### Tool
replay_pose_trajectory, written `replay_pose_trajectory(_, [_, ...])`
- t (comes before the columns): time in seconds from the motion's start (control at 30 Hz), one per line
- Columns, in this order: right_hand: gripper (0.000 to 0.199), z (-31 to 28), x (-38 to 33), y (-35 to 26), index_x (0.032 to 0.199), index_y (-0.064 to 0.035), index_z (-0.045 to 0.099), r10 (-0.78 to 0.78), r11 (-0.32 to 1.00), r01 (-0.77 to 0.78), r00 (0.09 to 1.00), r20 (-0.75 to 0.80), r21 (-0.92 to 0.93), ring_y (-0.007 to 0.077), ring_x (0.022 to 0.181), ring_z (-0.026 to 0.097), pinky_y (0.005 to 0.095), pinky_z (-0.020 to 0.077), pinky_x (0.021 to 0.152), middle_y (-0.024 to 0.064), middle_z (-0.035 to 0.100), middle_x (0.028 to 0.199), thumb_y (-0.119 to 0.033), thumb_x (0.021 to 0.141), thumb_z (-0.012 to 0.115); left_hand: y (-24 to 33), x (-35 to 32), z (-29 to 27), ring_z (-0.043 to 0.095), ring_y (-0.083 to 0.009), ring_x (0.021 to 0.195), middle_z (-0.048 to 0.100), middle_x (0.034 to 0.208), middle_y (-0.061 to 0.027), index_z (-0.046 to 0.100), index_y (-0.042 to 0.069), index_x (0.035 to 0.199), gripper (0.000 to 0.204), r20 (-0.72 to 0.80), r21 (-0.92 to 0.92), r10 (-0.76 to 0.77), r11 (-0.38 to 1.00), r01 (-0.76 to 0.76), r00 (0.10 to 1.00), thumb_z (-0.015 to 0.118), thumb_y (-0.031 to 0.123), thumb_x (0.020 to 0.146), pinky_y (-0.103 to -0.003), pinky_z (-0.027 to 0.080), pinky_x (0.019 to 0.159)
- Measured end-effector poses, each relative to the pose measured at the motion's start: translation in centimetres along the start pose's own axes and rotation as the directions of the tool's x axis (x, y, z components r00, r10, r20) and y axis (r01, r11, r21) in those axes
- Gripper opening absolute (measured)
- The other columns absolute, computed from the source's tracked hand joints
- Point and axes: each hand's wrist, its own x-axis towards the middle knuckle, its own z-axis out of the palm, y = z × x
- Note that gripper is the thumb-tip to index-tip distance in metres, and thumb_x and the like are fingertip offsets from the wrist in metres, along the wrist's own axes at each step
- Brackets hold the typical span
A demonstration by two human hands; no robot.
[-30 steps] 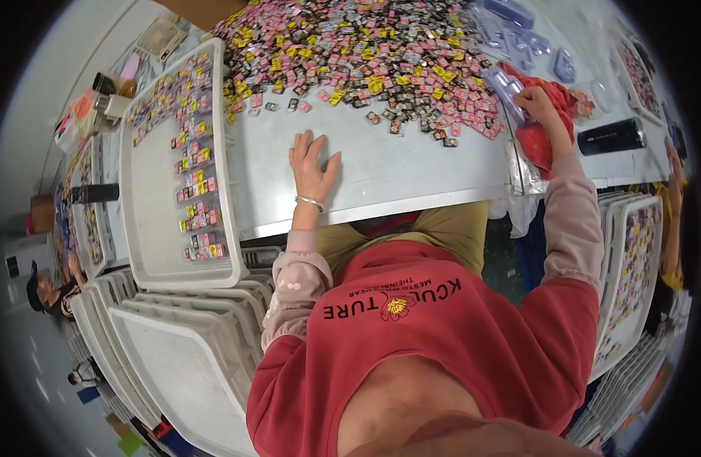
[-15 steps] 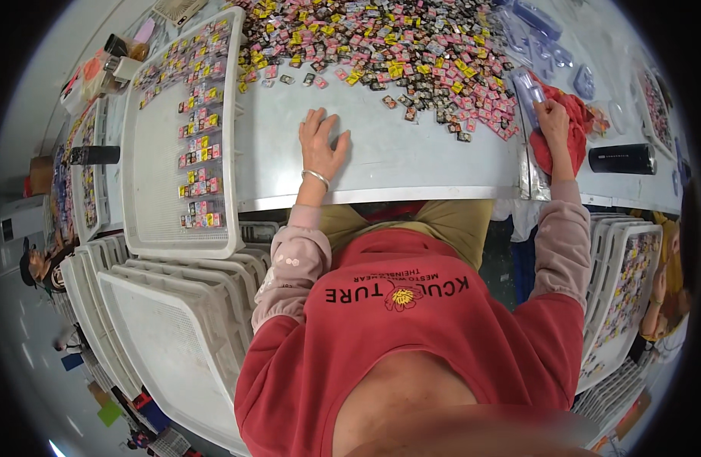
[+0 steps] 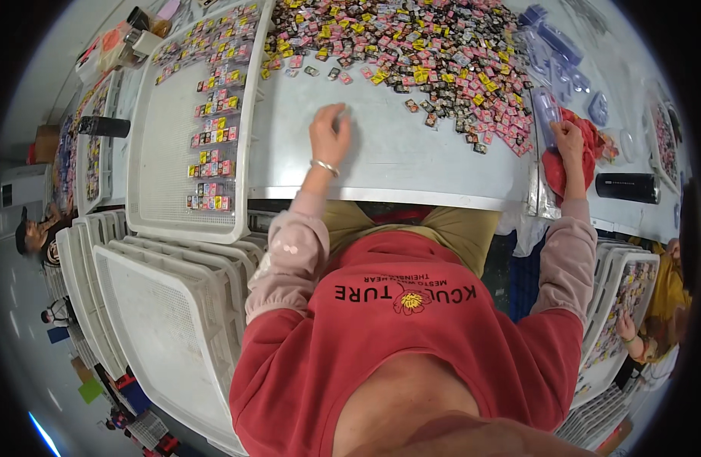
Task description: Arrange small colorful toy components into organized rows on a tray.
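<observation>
Over the bare metal table (image 3: pixel 289 152) my left hand (image 3: pixel 330 141) is raised, a bracelet on its wrist. Its fingers are half curled and a little blurred, with the thumb apart and nothing seen in them. At the right, my right hand (image 3: pixel 570 143) pinches the edge of a narrow transparent plastic tray (image 3: pixel 545 114). Crumpled red cloth (image 3: pixel 588 137) lies under and beside that hand. Across the far part of the table spreads a heap of small pink, black and yellow blocks (image 3: pixel 411 53); a few lie loose at its near edge.
A white crate (image 3: pixel 160 183) on the left holds transparent trays filled with blocks (image 3: pixel 213 167). More transparent trays (image 3: pixel 560 46) lie at the far right, near a black bottle (image 3: pixel 627 187). Stacked white crates (image 3: pixel 160 305) stand below left. Another person's hand (image 3: pixel 627 326) is at a right-hand crate.
My left hand has lifted and curled its fingers from a spread pose. My right hand stays at the transparent tray. The whole view has shifted slightly.
</observation>
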Motion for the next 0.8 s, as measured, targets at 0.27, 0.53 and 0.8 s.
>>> replay_pose_trajectory(0.27, [0.023, -3.3, -1.0, -3.1, 0.089, -0.0027, 0.071, 0.036, 0.961, 0.041, 0.961, -0.272, 0.273, 0.0142, 0.07, 0.061, 0.0264, 0.0479, 0.068, 0.0063, 0.067, 0.072, -0.025, 0.085, 0.07, -5.6, 11.1, 1.5, 0.064, -0.0334, 0.09, 0.066, 0.089, -0.0164, 0.069, 0.008, 0.095, 0.025, 0.138, 0.375, -0.401, 0.868, 0.327, 0.906, 0.069, 0.029, 0.081, -0.043, 0.052, 0.079])
replay_pose_trajectory(0.53, [0.021, 4.9, -14.5, -22.0, 0.094, -0.0023, 0.066, -0.754, 0.606, 0.707, 0.656, -0.018, 0.364, 0.029, 0.085, 0.06, 0.0346, 0.0496, 0.072, 0.0124, 0.06, 0.086, -0.001, 0.074, 0.065, -5.7, 10.9, 2.1, 0.067, -0.0293, 0.085, 0.069, 0.098, -0.0133, 0.069, 0.009, 0.095, 0.026, 0.236, 0.389, -0.493, 0.838, 0.384, 0.837, 0.074, 0.025, 0.075, -0.039, 0.054, 0.075])
replay_pose_trajectory(0.8, [0.025, 7.9, -16.5, -30.4, 0.101, -0.0073, 0.067, -0.718, 0.664, 0.553, 0.659, 0.223, 0.503, 0.0277, 0.079, 0.061, 0.0372, 0.0513, 0.066, 0.0111, 0.06, 0.09, -0.016, 0.078, 0.071, -1.3, 7.9, -5.1, 0.066, -0.0154, 0.079, 0.066, 0.094, -0.0056, 0.062, 0.002, 0.107, 0.023, 0.503, -0.463, -0.46, 0.571, 0.678, 0.732, 0.067, 0.007, 0.085, -0.027, 0.055, 0.07])
